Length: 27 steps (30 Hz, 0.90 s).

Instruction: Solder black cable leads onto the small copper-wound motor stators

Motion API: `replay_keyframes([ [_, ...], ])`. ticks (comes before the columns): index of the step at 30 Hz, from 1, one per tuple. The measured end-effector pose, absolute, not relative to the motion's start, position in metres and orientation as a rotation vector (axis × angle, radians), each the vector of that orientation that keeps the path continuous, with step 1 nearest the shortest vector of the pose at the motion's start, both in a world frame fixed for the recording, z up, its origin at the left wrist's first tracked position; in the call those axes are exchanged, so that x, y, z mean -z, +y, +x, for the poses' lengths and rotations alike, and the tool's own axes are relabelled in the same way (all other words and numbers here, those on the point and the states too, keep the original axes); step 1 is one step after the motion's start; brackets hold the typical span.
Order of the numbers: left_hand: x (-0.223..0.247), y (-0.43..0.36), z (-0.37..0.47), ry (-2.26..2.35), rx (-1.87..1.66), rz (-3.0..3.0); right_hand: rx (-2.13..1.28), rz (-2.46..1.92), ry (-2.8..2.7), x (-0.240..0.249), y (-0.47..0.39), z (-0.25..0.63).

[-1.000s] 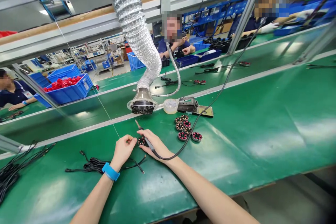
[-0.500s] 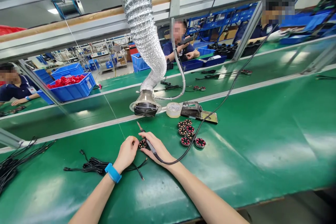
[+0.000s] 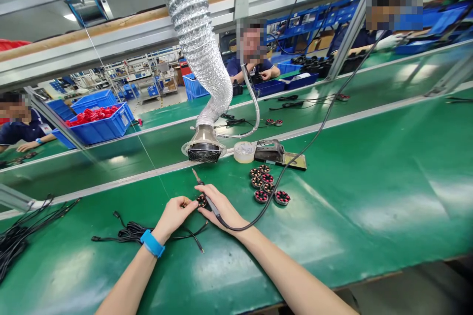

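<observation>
Between my two hands is a small round motor stator point(image 3: 201, 200) with dark and copper-coloured windings, partly covered by fingers. My left hand point(image 3: 176, 214), with a blue band at its wrist, pinches the stator's left edge. In my right hand point(image 3: 225, 209) lies a soldering iron point(image 3: 212, 206), its tip pointing up and away, clear of the stator. The thumb of that hand touches the stator's near right side. A thin solder wire point(image 3: 150, 154) runs down from a spool point(image 3: 88, 5) towards my left hand; its lower end is hard to make out.
Several wound stators point(image 3: 261, 197) sit to the right, below an iron stand point(image 3: 273, 150) and a tape roll point(image 3: 244, 151). A fume duct point(image 3: 204, 142) hangs ahead. Black cables point(image 3: 133, 232) lie left. The iron's cord point(image 3: 291, 160) crosses the bench. Co-workers sit beyond.
My left hand has shifted slightly left and down at the wrist, its fingertips still at the stator. The solder wire's lower end has moved left. My right hand keeps its hold.
</observation>
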<state>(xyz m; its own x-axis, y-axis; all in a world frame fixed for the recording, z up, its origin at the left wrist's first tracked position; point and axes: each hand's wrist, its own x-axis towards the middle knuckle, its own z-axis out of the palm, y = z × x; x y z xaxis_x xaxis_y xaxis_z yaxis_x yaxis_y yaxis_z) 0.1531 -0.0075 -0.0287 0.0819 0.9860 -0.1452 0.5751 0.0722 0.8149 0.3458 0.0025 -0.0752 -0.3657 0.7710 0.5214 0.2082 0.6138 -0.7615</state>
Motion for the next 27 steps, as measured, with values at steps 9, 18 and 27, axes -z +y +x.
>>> replay_keyframes([
  [9, 0.030, -0.010, 0.167, 1.411, -0.805, 1.503, -0.742, -0.787, -1.901, 0.079, 0.004, 0.345],
  [18, 0.026, -0.016, 0.164, 1.671, -0.720, 1.653, -0.728, -0.828, -1.901, 0.084, 0.003, 0.344],
  [27, 0.036, -0.014, 0.174, 1.443, -0.835, 1.449, -0.733, -0.805, -1.900, 0.083, 0.002, 0.343],
])
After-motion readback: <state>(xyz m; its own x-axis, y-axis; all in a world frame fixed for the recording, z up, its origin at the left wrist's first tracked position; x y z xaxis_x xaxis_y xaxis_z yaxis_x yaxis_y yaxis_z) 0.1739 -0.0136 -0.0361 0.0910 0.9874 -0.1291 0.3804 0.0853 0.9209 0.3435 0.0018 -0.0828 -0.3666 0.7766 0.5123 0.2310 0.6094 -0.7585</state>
